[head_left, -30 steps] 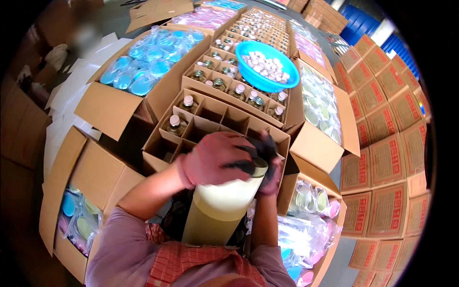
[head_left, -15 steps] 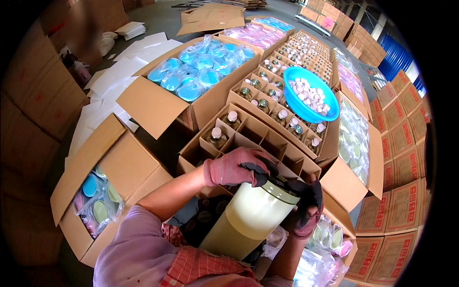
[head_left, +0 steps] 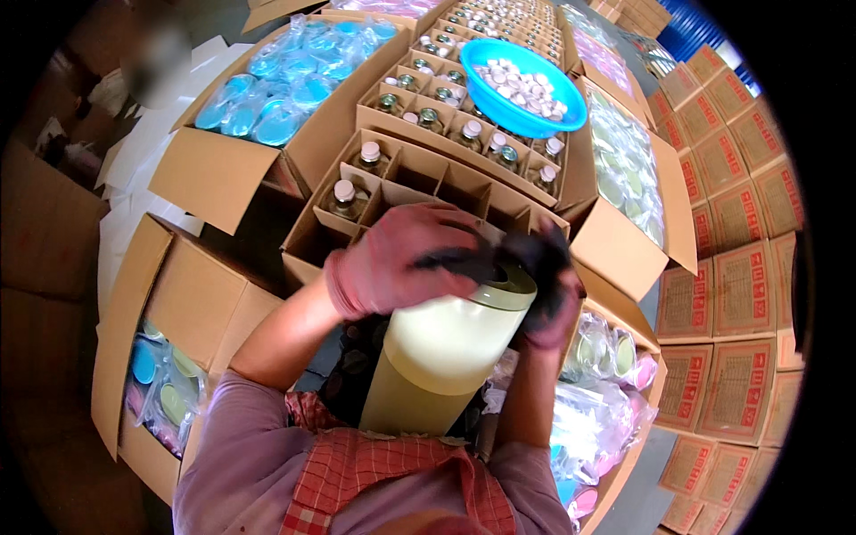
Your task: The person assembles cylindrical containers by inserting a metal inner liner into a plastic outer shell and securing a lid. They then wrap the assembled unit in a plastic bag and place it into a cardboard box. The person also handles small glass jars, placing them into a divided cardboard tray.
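Observation:
A tall pale yellow-green cylindrical container (head_left: 437,352) leans up and to the right in front of my body. Its darker green lid (head_left: 506,296) has a dark round opening or recess on top. My left hand (head_left: 401,259), in a dull red glove with black fingers, lies over the lid's left edge with its fingers bent and close together. On the right edge of the lid is my right hand (head_left: 548,290), gloved alike; motion smears its fingers. Just beyond stands a divided carton (head_left: 312,236). Two clear bottles with pale caps (head_left: 346,198) sit in its left compartments.
A blue basin (head_left: 571,100) of small pale caps rests on further divided cartons of bottles. Open cartons hold bagged blue lids (head_left: 312,89), green pieces (head_left: 620,160) and mixed colours (head_left: 169,392). Printed cartons (head_left: 736,388) are stacked at right.
The view has tipped, and the surroundings sit higher and further left in it. The container looks slightly more upright. Both hands stay at its lid, with the fingers shifting and blurred.

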`<state>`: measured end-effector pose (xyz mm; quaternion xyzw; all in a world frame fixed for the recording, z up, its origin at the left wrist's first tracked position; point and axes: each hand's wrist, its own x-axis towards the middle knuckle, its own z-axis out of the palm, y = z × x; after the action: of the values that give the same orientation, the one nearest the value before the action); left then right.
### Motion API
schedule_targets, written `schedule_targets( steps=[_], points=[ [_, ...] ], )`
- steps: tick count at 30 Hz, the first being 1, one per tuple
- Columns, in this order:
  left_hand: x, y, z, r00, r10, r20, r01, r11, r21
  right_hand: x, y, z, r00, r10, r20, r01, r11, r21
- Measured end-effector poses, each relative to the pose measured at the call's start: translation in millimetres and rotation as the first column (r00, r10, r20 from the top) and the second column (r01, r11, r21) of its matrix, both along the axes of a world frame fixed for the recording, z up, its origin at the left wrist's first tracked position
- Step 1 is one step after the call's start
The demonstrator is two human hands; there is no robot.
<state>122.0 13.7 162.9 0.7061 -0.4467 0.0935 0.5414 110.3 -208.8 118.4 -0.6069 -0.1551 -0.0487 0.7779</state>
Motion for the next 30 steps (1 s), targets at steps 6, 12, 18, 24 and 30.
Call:
schedule_targets(
  steps=[6,12,18,24,30],
  points=[
    [2,-7,-8,0.988,0.033,0.153,-0.037,0.999,0.023,1,-2,-31,0.994,0.096,-0.044,-0.089,0.987,0.132],
    [4,0,8,0.997,-0.067,-0.040,0.070,0.994,0.088,8,-13,-20,0.992,0.126,0.021,-0.127,0.980,0.151],
    [-11,-19,6,0.975,0.093,0.204,-0.127,0.979,0.162,1,12,-8,0.925,0.355,-0.137,-0.329,0.927,0.181],
    [0,-4,-36,0.930,0.355,-0.098,-0.346,0.933,0.098,5,-14,36,0.929,0.360,-0.082,-0.369,0.895,-0.252],
    [-33,-70,-118,0.320,-0.647,-0.692,-0.099,0.704,-0.703,16,-27,103,0.729,0.682,-0.057,-0.526,0.505,-0.684]
  ],
)
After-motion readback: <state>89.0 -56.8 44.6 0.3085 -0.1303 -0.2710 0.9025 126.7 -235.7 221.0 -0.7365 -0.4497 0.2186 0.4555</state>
